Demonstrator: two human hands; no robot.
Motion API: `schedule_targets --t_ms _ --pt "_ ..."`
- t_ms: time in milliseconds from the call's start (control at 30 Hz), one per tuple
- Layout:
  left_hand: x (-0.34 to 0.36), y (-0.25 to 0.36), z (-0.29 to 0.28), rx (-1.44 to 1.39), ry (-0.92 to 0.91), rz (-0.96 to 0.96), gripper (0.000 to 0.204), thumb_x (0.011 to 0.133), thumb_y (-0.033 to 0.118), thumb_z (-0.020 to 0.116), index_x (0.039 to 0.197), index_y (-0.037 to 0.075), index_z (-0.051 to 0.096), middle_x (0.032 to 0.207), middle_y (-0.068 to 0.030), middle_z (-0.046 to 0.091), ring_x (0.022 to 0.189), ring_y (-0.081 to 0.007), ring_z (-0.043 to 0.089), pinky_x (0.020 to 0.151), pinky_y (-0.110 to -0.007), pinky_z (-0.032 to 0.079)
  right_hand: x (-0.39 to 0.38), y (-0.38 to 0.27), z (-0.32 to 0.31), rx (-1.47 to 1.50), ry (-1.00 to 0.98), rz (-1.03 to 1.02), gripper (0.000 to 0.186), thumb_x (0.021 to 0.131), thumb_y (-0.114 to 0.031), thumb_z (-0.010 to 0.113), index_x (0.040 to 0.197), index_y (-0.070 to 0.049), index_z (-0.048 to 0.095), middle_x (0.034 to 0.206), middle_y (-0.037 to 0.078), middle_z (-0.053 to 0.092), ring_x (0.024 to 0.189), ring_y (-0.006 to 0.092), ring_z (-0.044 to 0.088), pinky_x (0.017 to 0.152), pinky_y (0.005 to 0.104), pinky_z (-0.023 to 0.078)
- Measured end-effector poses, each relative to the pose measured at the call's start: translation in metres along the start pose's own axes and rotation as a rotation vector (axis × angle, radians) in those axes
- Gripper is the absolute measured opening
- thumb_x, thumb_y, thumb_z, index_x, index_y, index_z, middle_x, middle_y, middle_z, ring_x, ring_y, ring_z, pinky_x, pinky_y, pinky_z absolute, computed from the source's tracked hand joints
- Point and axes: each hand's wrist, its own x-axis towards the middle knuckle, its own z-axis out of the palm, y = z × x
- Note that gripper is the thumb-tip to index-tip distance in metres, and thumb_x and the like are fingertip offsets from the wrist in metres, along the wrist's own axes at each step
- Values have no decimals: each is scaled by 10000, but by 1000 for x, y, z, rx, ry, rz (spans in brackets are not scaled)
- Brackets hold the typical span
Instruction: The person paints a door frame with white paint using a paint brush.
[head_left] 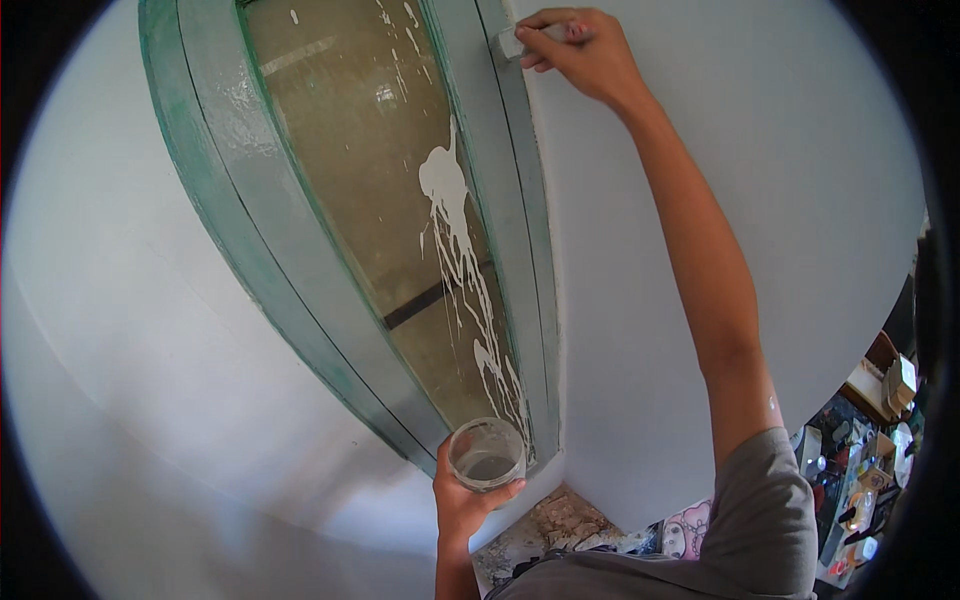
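Note:
My right hand point(590, 55) is raised at the top of the view, its fingers closed round the handle of a paintbrush point(511, 44). The pale brush head rests on or close to the right side of a grey-and-green window frame point(525, 180). Low in the middle, my left hand point(462, 512) grips a clear round tub point(487, 455) with some grey paint in the bottom. The tub is just in front of the lower end of the frame. Between the frame's sides is a brownish glass pane point(350, 180), with a white paint splash point(445, 180) running down it in streaks.
White wall point(130, 350) flanks the frame on the left, and another wall point(640, 350) on the right. Stained floor point(560, 525) shows below, beside a pink printed item point(687, 530). Cluttered bottles and boxes point(860, 490) stand at the far lower right.

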Motion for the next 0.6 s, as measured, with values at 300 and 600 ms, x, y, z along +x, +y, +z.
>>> schedule_targets --t_ms 300,600 --pt "3 -3 9 115 -37 16 1041 580 151 1046 1446 1 487 1338 -155 644 1233 -263 652 1038 -387 543 -178 31 38 -135 106 38 154 914 -75 761 1045 3 785 847 162 719 675 281 713 634 354 542" --pt "4 -3 22 51 -72 -16 1033 594 129 1038 1453 2 477 1355 -156 637 1237 -262 655 1040 -385 545 -123 25 -2 -165 -506 263 174 909 -112 713 895 54 761 700 108 726 611 177 748 613 305 578"
